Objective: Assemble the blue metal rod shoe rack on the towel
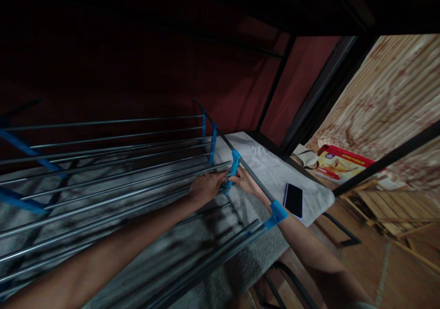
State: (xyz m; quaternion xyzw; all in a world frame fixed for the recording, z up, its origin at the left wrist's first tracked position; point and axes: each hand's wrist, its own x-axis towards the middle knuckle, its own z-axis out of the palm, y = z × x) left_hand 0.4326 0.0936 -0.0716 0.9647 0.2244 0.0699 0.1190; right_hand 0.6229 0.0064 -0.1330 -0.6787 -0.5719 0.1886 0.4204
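Observation:
A clothes drying rack with long metal rods [103, 206] and blue plastic parts lies across the bed-like surface. My left hand [208, 184] is closed around the end of a rod, close to a blue plastic bracket [235, 162]. From the other side, my right hand [244, 179] grips this bracket, its fingers pressed against it and meeting the left fingertips. The exact contact between rod end and bracket is covered by my fingers. A grey frame tube [256, 178] runs over my right hand to a blue corner joint [277, 214].
A phone [293, 200] lies on the pale cloth [314, 194] right of the rack. Dark posts [277, 84] frame the space before a dark red curtain [137, 70]. Beyond stand a red and yellow box [343, 162] and a wooden slatted piece [395, 210].

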